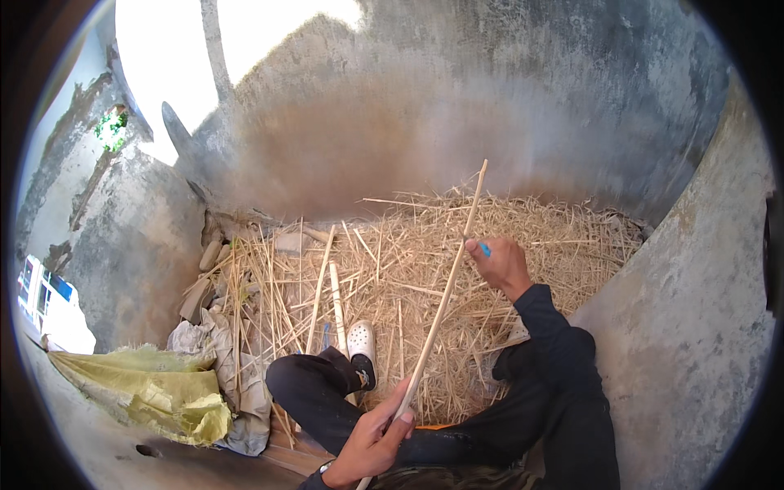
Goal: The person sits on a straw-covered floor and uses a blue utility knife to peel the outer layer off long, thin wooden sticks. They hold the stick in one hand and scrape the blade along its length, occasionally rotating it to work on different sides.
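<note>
A long, thin, pale bamboo strip [441, 314] slants up from my lap toward the wall. My left hand [377, 441] grips its lower part, fingers and thumb wrapped round it. Farther up, my right hand [500, 265] is closed right beside the strip, its thumb and fingertips at the strip's edge. Something small and blue [486, 249] shows between the fingers of that hand; most of it is hidden, so its kind cannot be told. Beyond my hands lies a thick heap of straw-coloured shavings [523, 220].
Other pale strips [322, 286] lie on the left of the heap, near my foot in a white clog [360, 339]. A yellow-green woven sack [155, 388] lies at the left. Grey walls [457, 106] rise at the back and right [694, 286]. My bent legs flank the strip.
</note>
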A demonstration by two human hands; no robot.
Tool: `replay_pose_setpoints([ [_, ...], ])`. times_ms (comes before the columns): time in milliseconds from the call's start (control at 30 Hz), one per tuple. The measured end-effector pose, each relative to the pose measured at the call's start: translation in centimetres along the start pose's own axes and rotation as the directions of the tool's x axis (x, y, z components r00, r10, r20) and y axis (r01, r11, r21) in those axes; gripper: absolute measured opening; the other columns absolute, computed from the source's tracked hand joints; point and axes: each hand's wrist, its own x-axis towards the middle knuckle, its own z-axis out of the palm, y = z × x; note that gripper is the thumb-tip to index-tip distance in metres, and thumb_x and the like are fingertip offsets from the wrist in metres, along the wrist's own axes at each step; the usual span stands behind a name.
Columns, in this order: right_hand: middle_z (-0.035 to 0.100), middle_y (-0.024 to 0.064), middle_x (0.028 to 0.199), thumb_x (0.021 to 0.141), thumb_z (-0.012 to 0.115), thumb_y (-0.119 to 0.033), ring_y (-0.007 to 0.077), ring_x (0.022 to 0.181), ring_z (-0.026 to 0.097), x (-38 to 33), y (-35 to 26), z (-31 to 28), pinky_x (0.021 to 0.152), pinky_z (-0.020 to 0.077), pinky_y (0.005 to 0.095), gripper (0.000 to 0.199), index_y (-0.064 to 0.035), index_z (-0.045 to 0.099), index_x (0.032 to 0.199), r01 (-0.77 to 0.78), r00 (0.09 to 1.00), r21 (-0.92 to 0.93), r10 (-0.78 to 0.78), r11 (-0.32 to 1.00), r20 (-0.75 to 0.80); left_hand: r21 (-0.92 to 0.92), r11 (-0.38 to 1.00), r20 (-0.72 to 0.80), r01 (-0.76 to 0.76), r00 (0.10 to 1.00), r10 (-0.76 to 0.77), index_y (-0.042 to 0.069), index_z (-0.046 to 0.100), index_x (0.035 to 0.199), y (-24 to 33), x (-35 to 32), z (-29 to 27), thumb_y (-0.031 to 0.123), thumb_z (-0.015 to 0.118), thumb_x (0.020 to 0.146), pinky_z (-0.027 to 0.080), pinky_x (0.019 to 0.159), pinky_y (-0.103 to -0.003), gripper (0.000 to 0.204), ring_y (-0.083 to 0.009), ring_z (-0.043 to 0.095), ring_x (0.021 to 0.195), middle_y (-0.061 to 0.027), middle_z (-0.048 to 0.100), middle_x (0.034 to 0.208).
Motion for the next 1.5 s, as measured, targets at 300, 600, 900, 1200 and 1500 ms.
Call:
replay_pose_setpoints([
  [300, 0.048, 0.0057, 0.043, 0.085, 0.038, -0.074, 0.0242, 0.042, 0.051, 0.1, 0.4, 1.5, 0.043, 0.0379, 0.0395, 0.074, -0.0111, 0.061, 0.055, 0.088, 0.996, -0.026, -0.089, 0.996, -0.023, -0.018, 1.0, -0.043, -0.015, 0.999, 0.014, -0.002, 0.026, 0.145, -0.2, -0.1, 0.2, 0.013, 0.047, 0.098, 0.038, 0.066, -0.022, 0.053, -0.0085, 0.042, 0.073, -0.0009, 0.047, 0.08],
  [600, 0.044, 0.0127, 0.047, 0.084, 0.03, -0.078, 0.0313, 0.047, 0.047, 5.1, 8.3, -1.3, 0.047, 0.0346, 0.0446, 0.084, -0.004, 0.049, 0.05, -0.3, 0.948, -0.152, 0.277, 0.942, -0.155, 0.097, 0.993, 0.013, -0.073, 0.997, 0.072, 0.001, 0.053, 0.121, -1.0, -2.4, 0.7, 0.017, 0.048, 0.098, 0.039, 0.058, -0.024, 0.029, -0.0087, 0.043, 0.065, -0.0005, 0.046, 0.072],
  [900, 0.06, 0.0204, 0.061, 0.086, 0.032, -0.074, 0.0376, 0.059, 0.06, 4.4, 17.6, -5.5, 0.057, 0.0444, 0.0486, 0.087, 0.0036, 0.065, 0.066, -0.641, 0.763, -0.391, 0.6, 0.66, -0.239, -0.063, 0.996, 0.034, 0.057, 0.998, -0.055, 0.002, 0.046, 0.129, -0.2, -4.3, 0.8, 0.021, 0.048, 0.099, 0.037, 0.057, -0.022, 0.036, -0.0069, 0.041, 0.065, 0.0032, 0.045, 0.075],
  [1200, 0.048, 0.0068, 0.045, 0.085, 0.045, -0.069, 0.0241, 0.042, 0.05, -1.0, -2.8, -0.5, 0.042, 0.0385, 0.0383, 0.069, -0.0094, 0.057, 0.054, 0.079, 0.983, 0.07, -0.089, 0.994, 0.161, -0.468, 0.876, 0.067, 0.117, 0.993, -0.097, -0.002, 0.035, 0.137, -0.5, 3.0, -1.6, 0.028, 0.042, 0.099, 0.038, 0.05, -0.02, 0.049, -0.0066, 0.037, 0.041, -0.0024, 0.048, 0.064],
  [1500, 0.049, 0.009, 0.045, 0.084, 0.048, -0.068, 0.0284, 0.041, 0.052, -1.3, -4.0, -1.4, 0.043, 0.0402, 0.0395, 0.066, -0.0095, 0.061, 0.057, 0.163, 0.984, -0.086, -0.156, 0.983, 0.087, -0.294, 0.952, 0.048, 0.087, 0.996, -0.076, -0.001, 0.036, 0.136, 1.3, 2.5, -0.9, 0.029, 0.041, 0.1, 0.033, 0.044, -0.018, 0.047, -0.0057, 0.036, 0.042, 0.0, 0.043, 0.062],
])
